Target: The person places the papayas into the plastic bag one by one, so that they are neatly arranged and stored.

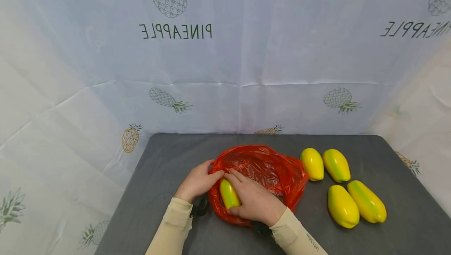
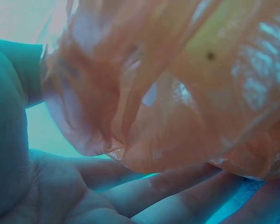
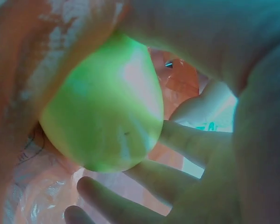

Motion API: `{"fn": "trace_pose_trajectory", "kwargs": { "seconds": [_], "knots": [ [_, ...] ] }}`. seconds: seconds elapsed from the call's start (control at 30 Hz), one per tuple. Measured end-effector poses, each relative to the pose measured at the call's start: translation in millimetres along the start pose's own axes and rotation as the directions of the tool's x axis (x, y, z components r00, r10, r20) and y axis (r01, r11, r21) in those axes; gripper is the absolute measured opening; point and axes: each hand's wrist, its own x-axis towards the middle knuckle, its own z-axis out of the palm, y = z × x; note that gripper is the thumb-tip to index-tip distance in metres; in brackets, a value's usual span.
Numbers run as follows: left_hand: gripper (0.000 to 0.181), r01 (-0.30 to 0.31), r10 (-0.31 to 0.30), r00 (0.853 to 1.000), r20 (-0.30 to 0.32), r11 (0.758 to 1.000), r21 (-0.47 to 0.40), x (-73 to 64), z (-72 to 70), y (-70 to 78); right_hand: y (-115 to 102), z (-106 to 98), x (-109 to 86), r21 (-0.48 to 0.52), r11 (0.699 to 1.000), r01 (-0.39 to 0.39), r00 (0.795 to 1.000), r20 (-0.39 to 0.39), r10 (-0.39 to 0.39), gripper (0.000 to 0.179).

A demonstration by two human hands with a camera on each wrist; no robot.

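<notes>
A red plastic bag (image 1: 258, 157) lies spread with its mouth up on the dark table. My left hand (image 1: 196, 181) holds the bag's left rim, thumb over the edge; its fingers run beneath the thin plastic (image 2: 168, 126) in the left wrist view. Inside the bag's left side, a yellow-green papaya (image 1: 229, 194) is gripped by my right hand (image 1: 256, 199), thumb at the near end and fingers at the far end. The right wrist view shows this papaya (image 3: 102, 107) large between thumb and fingers, with bag plastic around it.
To the right of the bag lie several more papayas: a far pair (image 1: 312, 164) close to the bag's right edge and a nearer pair (image 1: 343, 207). Behind the dark grey table (image 1: 169, 151) hangs a pale cloth (image 1: 225, 59) printed with pineapples.
</notes>
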Motion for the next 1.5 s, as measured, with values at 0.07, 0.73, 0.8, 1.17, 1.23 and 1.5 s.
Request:
{"fn": "trace_pose_trajectory", "kwargs": {
  "seconds": [0.07,0.73,0.8,1.17,1.23,1.5],
  "knots": [
    [0.071,-0.004,0.004,1.000,0.002,1.000,-0.005,0.2,0.7,1.5,0.2,-1.7,-1.7,0.006,1.000,-0.012,1.000,0.005,0.012,0.099],
    [0.065,-0.003,0.003,1.000,0.001,0.999,-0.053,-4.1,6.1,-0.3,22.6,-60.7,-86.4,-0.142,0.981,-0.131,0.927,-0.370,0.070,0.074],
    [0.065,-0.001,0.001,1.000,0.002,0.999,-0.052,-3.3,6.2,-0.1,30.8,-66.1,-101.1,-0.148,0.976,-0.158,0.911,-0.403,0.087,0.072],
    [0.065,0.007,-0.007,1.000,0.003,1.000,0.003,0.8,4.9,-0.5,77.6,-72.4,-165.9,-0.181,0.920,-0.347,0.835,-0.507,0.216,0.068],
    [0.065,0.005,-0.005,1.000,0.000,1.000,0.008,0.6,4.7,-0.4,86.2,-69.1,-172.0,-0.193,0.908,-0.372,0.826,-0.514,0.229,0.068],
    [0.063,-0.013,0.013,1.000,-0.001,1.000,0.020,-2.1,8.8,2.0,115.5,-53.8,-189.4,-0.203,0.868,-0.453,0.834,-0.440,0.333,0.077]
  ]
}}
